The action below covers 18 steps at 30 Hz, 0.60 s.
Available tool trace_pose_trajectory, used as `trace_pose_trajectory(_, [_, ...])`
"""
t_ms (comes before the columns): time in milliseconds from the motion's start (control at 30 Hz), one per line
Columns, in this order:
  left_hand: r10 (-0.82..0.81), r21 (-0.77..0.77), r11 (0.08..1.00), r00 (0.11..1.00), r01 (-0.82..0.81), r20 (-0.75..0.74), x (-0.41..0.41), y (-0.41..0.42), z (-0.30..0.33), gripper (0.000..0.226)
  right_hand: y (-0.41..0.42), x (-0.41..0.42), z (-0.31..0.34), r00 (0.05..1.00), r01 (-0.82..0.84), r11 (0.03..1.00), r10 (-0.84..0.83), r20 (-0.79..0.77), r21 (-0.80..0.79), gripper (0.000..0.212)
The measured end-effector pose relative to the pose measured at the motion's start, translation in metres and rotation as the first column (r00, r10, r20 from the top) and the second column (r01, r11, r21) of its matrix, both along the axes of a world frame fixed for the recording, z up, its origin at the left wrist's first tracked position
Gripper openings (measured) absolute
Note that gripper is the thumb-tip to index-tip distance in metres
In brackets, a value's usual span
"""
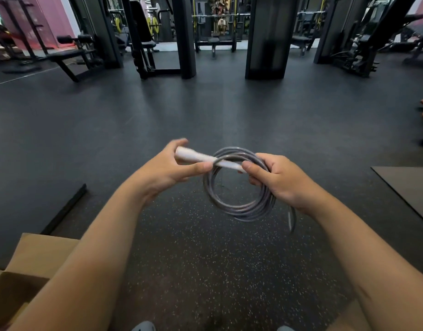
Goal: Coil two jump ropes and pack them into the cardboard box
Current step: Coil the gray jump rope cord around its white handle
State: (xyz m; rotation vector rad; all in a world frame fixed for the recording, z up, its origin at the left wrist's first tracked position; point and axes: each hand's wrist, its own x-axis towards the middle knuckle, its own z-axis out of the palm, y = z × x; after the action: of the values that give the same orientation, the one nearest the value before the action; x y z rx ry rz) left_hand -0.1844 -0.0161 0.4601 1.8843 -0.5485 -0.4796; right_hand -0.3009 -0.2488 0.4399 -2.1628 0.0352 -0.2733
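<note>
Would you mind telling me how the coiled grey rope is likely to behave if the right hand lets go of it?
The coiled rope would probably spring open: its loops stay together only where the right hand pinches them. It looks thin and floppy, since a loose tail droops below that wrist. The white handle, gripped by the left hand, seems rigid and smooth, so it could slip.

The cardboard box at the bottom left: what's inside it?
The cardboard box is open, flaps up, but only a shadowed brown interior corner shows. No rope is visible there; the left forearm and the frame edge cover the rest.

Grey rope point(241, 206), seemingly white handle point(196, 157), speckled floor point(205, 271).
</note>
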Motion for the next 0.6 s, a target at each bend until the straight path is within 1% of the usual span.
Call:
trace_pose_trajectory(33, [0.012,0.064,0.998,0.998,-0.016,0.067,0.003,0.004,0.004,0.128,-0.001,0.000,0.001,0.999,-0.044,0.996,0.043,-0.020,-0.082,0.033])
trace_pose_trajectory(67, [-0.011,0.114,0.993,0.991,-0.004,0.130,0.004,0.007,0.007,0.137,0.000,0.000,0.001,0.995,-0.094,0.985,0.088,-0.047,-0.145,0.034])
trace_pose_trajectory(100, [-0.074,0.168,0.985,0.980,0.042,0.185,0.003,0.007,0.011,0.138,0.003,0.000,0.002,0.989,-0.140,0.974,0.129,-0.075,-0.179,0.034])
trace_pose_trajectory(133, [-0.166,0.231,0.966,0.962,0.115,0.217,0.001,0.005,0.013,0.132,0.006,0.000,0.002,0.981,-0.180,0.966,0.164,-0.098,-0.185,0.033])
trace_pose_trajectory(167, [-0.265,0.305,0.933,0.939,0.192,0.219,-0.003,0.001,0.016,0.119,0.011,0.001,0.002,0.975,-0.212,0.961,0.195,-0.109,-0.177,0.032])
trace_pose_trajectory(233, [-0.421,0.440,0.844,0.887,0.306,0.190,-0.017,-0.013,0.016,0.073,0.018,0.002,0.002,0.966,-0.252,0.954,0.238,-0.104,-0.162,0.027])
trace_pose_trajectory(267, [-0.457,0.469,0.820,0.868,0.327,0.193,-0.023,-0.020,0.014,0.052,0.020,0.002,0.002,0.965,-0.257,0.956,0.246,-0.092,-0.143,0.022])
trace_pose_trajectory(300, [-0.460,0.454,0.824,0.867,0.338,0.191,-0.027,-0.026,0.011,0.037,0.021,0.002,0.001,0.966,-0.253,0.962,0.246,-0.080,-0.104,0.018])
trace_pose_trajectory(333, [-0.444,0.401,0.846,0.881,0.352,0.164,-0.029,-0.029,0.007,0.028,0.022,0.001,0.002,0.968,-0.246,0.969,0.243,-0.065,-0.036,0.018])
trace_pose_trajectory(400, [-0.406,0.234,0.892,0.913,0.387,0.038,-0.031,-0.031,0.001,0.022,0.021,0.001,0.002,0.972,-0.231,0.967,0.234,-0.021,0.104,0.025])
trace_pose_trajectory(433, [-0.391,0.157,0.908,0.921,0.387,-0.011,-0.033,-0.031,-0.001,0.023,0.022,0.001,0.003,0.974,-0.223,0.965,0.225,0.000,0.135,0.027])
trace_pose_trajectory(467, [-0.373,0.113,0.921,0.928,0.372,-0.017,-0.035,-0.032,-0.004,0.027,0.022,0.001,0.004,0.976,-0.218,0.965,0.218,0.015,0.149,0.029])
trace_pose_trajectory(533, [-0.336,0.063,0.940,0.942,0.335,0.017,-0.041,-0.037,-0.008,0.039,0.022,0.000,0.006,0.978,-0.207,0.962,0.201,0.048,0.176,0.035])
trace_pose_trajectory(600, [-0.336,0.023,0.942,0.942,0.336,0.019,-0.044,-0.040,-0.010,0.043,0.022,-0.002,0.009,0.985,-0.160,0.974,0.146,0.097,0.163,0.039])
